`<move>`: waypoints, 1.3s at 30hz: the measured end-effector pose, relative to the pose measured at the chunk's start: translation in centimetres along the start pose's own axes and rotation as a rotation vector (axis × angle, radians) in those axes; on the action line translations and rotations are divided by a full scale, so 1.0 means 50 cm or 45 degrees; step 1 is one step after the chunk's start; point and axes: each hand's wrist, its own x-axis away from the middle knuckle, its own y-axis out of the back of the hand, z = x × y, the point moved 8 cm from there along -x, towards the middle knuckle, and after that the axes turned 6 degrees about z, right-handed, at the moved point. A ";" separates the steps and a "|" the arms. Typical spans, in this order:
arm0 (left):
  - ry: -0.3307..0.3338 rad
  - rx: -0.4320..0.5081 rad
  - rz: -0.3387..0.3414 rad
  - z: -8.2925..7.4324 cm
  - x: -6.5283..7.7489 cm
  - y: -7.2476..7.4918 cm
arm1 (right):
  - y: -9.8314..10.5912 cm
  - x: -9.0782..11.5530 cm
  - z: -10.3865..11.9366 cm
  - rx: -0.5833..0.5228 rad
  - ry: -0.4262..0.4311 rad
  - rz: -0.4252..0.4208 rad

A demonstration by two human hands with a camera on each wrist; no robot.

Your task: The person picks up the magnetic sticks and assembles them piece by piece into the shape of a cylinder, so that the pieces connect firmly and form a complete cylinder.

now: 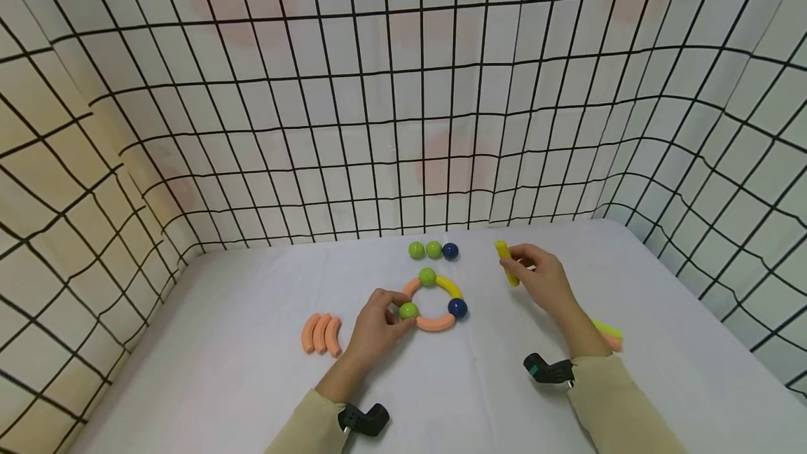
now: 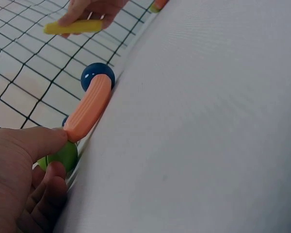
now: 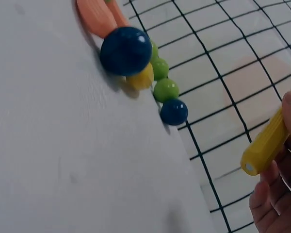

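Note:
A ring of balls and curved rods lies on the table, closed all round. It has a green ball (image 1: 427,277) at the top, a yellow curved rod (image 1: 450,286), a blue ball (image 1: 457,308), an orange curved rod (image 1: 436,324) at the bottom and another orange curved rod (image 1: 412,288) at upper left. My left hand (image 1: 378,324) pinches the ring's lower-left green ball (image 1: 408,310) between thumb and fingers. To the right of the ring, my right hand (image 1: 542,279) pinches a yellow rod (image 1: 507,263) above the table; a small silvery disc shows in its end in the right wrist view.
Behind the ring, two green balls (image 1: 425,249) and a blue ball (image 1: 450,251) stand in a row. Several orange curved rods (image 1: 321,334) lie left of my left hand. Yellow-green and orange rods (image 1: 611,336) lie partly behind my right forearm. Black-gridded white sheeting (image 1: 403,111) surrounds the table.

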 end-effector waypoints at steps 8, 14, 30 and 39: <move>0.006 0.004 0.000 0.001 0.000 0.001 | -0.035 -0.030 0.071 -0.017 0.072 0.054; -0.002 0.018 0.003 -0.001 -0.004 -0.001 | -0.069 -0.053 0.119 0.001 0.148 0.096; -0.006 0.014 0.003 0.000 -0.004 -0.001 | -0.165 -0.088 0.163 -0.076 0.158 0.167; -0.010 0.000 -0.001 0.001 -0.005 -0.002 | -0.201 -0.109 0.154 -0.122 0.103 0.192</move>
